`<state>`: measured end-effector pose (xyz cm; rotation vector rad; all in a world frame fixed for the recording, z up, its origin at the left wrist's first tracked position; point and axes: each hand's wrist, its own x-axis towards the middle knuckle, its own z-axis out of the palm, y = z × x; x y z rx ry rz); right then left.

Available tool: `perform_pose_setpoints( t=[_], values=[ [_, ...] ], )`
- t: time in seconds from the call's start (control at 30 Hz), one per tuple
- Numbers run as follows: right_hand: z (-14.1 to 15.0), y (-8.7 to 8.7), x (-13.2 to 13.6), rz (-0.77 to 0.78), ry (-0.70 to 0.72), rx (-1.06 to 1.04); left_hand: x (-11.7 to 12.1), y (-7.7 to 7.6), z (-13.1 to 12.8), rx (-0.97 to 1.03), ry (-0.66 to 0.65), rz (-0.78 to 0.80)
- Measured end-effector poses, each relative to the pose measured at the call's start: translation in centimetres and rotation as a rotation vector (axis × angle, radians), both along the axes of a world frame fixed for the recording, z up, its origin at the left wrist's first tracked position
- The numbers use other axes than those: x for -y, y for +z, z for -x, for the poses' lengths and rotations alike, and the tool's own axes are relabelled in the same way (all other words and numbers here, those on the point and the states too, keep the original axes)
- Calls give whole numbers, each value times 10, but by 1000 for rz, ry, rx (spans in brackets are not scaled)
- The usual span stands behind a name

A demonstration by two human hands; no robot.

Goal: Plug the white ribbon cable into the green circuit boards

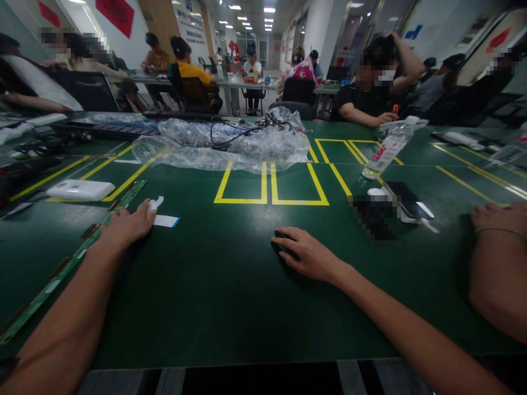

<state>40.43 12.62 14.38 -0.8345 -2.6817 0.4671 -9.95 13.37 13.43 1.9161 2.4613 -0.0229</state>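
My left hand (127,224) is at the left of the green table, its fingers closed on a white flat ribbon cable (165,220) with a blue end. Part of the cable curls up by the fingertips, and the rest is hidden under the hand. A long, narrow green circuit board (51,285) runs diagonally beneath my left hand and wrist. Near the middle of the table my right hand (302,251) rests with its fingers stretched out and slightly apart, holding nothing.
Crumpled clear plastic wrap (230,145) with black cables (247,130) lies ahead. A white box-shaped device (80,190) is at left. A tilted bottle (389,148) and a phone (407,199) are at right, near another person's arm (498,269). Yellow tape (241,201) marks the table.
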Motion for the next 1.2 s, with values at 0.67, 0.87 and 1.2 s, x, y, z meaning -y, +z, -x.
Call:
perform_pose_setpoints(
  t=[0.67,0.87,1.2],
  values=[
    [12,1,12,-43,55,107,48,0,-231,62,-1058,-196],
    [10,7,10,-4,74,133,5,2,-141,-57,-328,-181],
    [7,9,10,19,72,146,-9,-14,-25,198,346,-103]
  ],
)
